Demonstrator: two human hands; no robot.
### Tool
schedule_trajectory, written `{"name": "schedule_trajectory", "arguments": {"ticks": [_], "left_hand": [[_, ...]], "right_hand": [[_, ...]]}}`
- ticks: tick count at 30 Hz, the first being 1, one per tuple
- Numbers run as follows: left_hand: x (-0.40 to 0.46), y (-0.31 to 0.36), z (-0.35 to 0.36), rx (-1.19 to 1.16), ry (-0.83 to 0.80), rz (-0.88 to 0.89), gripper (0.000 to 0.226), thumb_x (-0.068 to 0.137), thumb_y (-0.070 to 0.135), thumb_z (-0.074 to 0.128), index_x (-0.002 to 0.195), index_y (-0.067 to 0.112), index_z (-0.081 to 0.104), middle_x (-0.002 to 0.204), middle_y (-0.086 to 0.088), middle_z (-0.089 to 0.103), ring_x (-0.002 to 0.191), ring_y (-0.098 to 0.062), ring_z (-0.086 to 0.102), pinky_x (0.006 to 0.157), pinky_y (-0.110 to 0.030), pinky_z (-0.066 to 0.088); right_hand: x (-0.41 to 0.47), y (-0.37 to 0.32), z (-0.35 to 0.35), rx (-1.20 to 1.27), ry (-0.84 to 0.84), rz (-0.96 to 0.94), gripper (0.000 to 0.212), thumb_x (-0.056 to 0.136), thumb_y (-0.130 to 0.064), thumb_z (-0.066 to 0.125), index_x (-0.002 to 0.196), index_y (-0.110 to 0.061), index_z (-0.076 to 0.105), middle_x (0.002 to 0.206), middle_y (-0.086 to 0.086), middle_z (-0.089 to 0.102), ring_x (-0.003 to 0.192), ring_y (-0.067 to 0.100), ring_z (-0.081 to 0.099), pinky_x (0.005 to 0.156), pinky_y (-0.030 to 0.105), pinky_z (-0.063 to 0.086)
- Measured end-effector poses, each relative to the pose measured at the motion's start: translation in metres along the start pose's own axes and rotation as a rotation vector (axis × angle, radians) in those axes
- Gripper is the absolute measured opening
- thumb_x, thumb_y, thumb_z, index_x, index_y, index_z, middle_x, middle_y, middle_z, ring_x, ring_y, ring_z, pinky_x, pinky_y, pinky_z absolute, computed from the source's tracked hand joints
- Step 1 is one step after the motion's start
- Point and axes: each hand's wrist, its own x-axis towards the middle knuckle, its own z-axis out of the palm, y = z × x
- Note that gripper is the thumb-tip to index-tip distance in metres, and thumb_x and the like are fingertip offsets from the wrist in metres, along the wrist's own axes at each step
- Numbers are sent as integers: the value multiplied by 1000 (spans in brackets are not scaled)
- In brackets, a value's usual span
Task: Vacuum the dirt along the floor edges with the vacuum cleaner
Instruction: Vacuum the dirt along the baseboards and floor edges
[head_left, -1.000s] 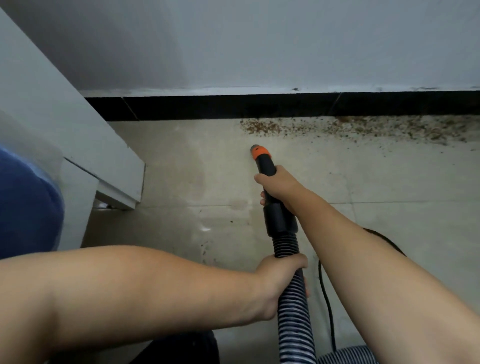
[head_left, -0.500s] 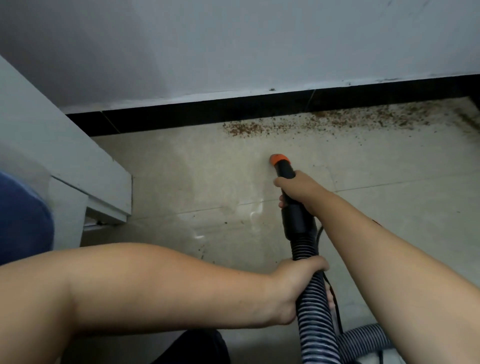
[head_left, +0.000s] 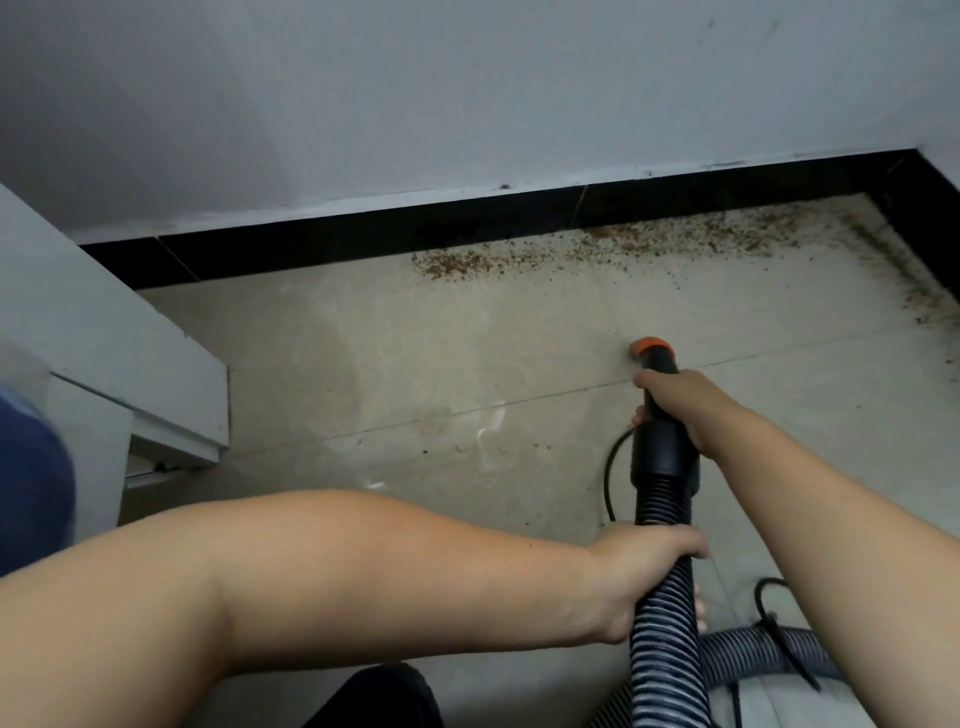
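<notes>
Gripping ribbed hose (head_left: 662, 649) (orange-tipped), hands near gritty dirt (head_left: 597, 249).

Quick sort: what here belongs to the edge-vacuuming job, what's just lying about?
Job:
black vacuum nozzle with orange tip
ribbed grey hose
brown dirt along the black skirting
right hand gripping nozzle, left hand gripping hose

Lying about:
grey cabinet
thin black cord on floor

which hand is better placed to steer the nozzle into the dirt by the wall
Right. The right hand grips the black tube just behind the orange nozzle tip, nearest the dirt along the baseboard. The left hand holds the ribbed hose farther back, suited to feeding slack.
</notes>
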Motion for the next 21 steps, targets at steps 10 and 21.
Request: {"name": "schedule_trajectory", "arguments": {"ticks": [10,21], "left_hand": [[3,18,-35,-31,117,125,18,90,15,60,99,4,49,69,-8,51,52,-18,53,51,-28,53],[18,50,-42,-98,82,155,15,90,14,60,97,5,50,66,-8,52,51,-18,52,51,-29,52]], "right_hand": [[13,-31,53,-59,-185,-113,26,92,-17,56,112,-6,44,66,12,57,47,20,58,49,30,51],[41,-58,49,-75,-167,-106,32,94,-21,57,118,-8,42,73,13,59,49,20,60,45,29,51]]}}
